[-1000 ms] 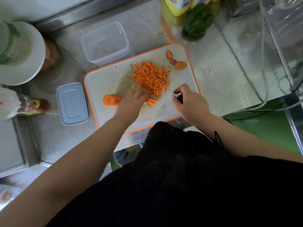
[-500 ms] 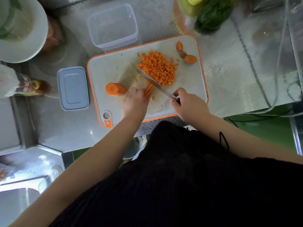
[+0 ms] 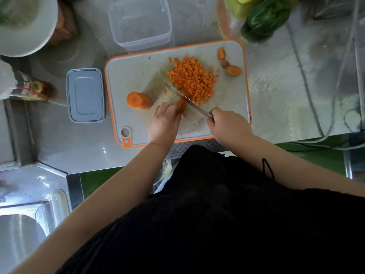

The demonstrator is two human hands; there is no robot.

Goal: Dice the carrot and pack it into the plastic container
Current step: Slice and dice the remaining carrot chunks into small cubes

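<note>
- Right hand (image 3: 229, 128) is gripping the knife (image 3: 187, 99) – fingers curled round the handle, which is hidden inside the fist. Blade is running diagonally from the hand toward the far left, lying along the near-left edge of the diced carrot pile (image 3: 192, 80).
- Left hand (image 3: 165, 123) is pressing down on a few carrot strips (image 3: 180, 106) – fingers bunched together, tips bent onto the strips, just beside the blade.
- Uncut carrot chunk (image 3: 139, 100) is lying on its side on the cutting board (image 3: 134, 74), just left of the left hand, cut face showing.
- Three carrot end pieces (image 3: 229, 63) are sitting at the far-right corner of the board, apart from the pile.
- Plastic container (image 3: 140, 22) is standing on the steel counter (image 3: 276, 99) just beyond the board's far edge – no carrot in it.
- Its lid (image 3: 85, 95) is lying flat just left of the board.
- White bowl (image 3: 25, 24) is sitting at far left; green leafy vegetable (image 3: 264, 16) at far right.
</note>
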